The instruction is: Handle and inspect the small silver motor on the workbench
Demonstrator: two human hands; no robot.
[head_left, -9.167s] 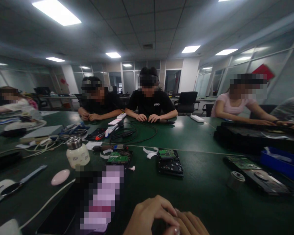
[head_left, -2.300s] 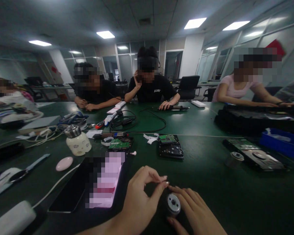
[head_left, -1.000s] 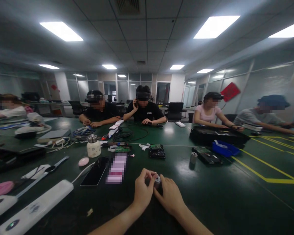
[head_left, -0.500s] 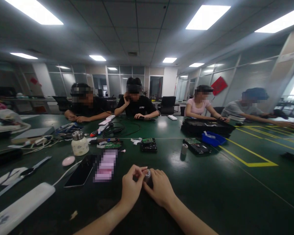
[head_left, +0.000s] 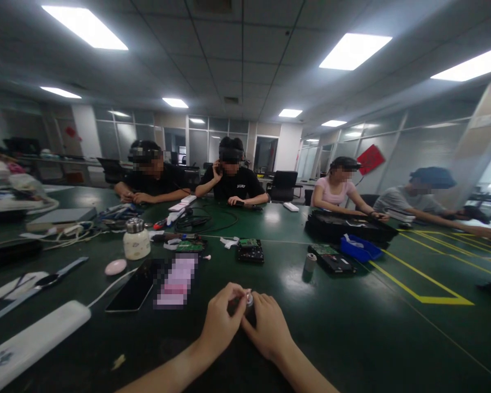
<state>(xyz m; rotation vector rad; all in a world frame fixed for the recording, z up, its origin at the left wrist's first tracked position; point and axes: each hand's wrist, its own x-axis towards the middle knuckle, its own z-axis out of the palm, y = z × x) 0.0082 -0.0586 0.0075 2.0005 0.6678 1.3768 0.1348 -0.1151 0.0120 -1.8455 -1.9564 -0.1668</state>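
Note:
A small silver metal cylinder stands in front of me at the green table, and my right hand is closed around its right side. My left hand pinches at the cylinder's top, thumb and forefinger together. Whatever lies between those fingertips is too small to make out. Farther right stands a second, similar metal cylinder, beside a black device with a green circuit board. Another black unit with a board sits straight beyond my hands.
To the left lie a dark phone, a lit pink-screened phone, a cream bottle, a white power strip and a watch. A blue bin and black tray are at right. Several co-workers sit across the table.
The camera has tipped up a little, so the scene sits slightly lower in view. My left fingertips have shifted a little over the cylinder's top; my right hand keeps its hold.

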